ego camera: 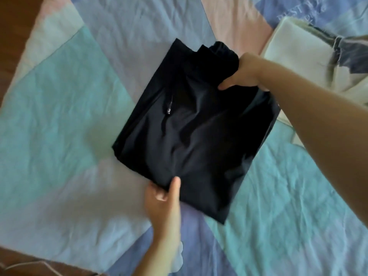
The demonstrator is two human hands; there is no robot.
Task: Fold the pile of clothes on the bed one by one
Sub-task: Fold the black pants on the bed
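Clothes-folding is at the black, smooth-fabric garment [191,124], folded into a thick rectangle in the middle of the pastel patchwork bedsheet [59,116]. Nearest, the left hand [162,198] pinches its near edge, thumb on top and fingers curled beneath. Farther off, the right hand [242,73] grasps the bunched far corner. To shift or turn the bundle neatly, both hands should probably lift together and keep the layers pressed flat, so the loose end does not slip out. Beyond, at the right, lie pale cream folded cloths [294,54] with a grey-blue garment [352,54].
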